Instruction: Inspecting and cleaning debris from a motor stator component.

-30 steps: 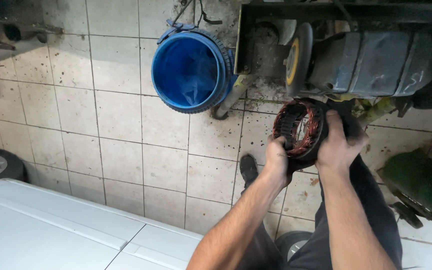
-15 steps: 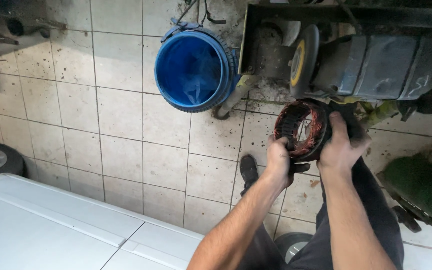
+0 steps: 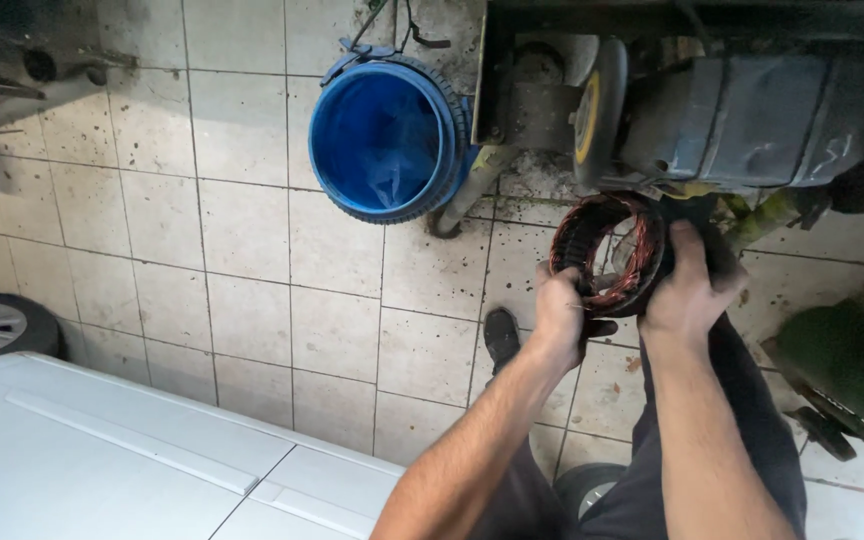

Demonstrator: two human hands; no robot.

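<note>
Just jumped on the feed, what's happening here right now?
A person stands on a tiled floor holding a round motor stator with copper windings in both bare hands. The left hand grips its lower left rim, and the right hand wraps its right side. A blue bucket sits on the floor just left of it, a grey machine is behind it, and a white panel lies at lower left.
</note>
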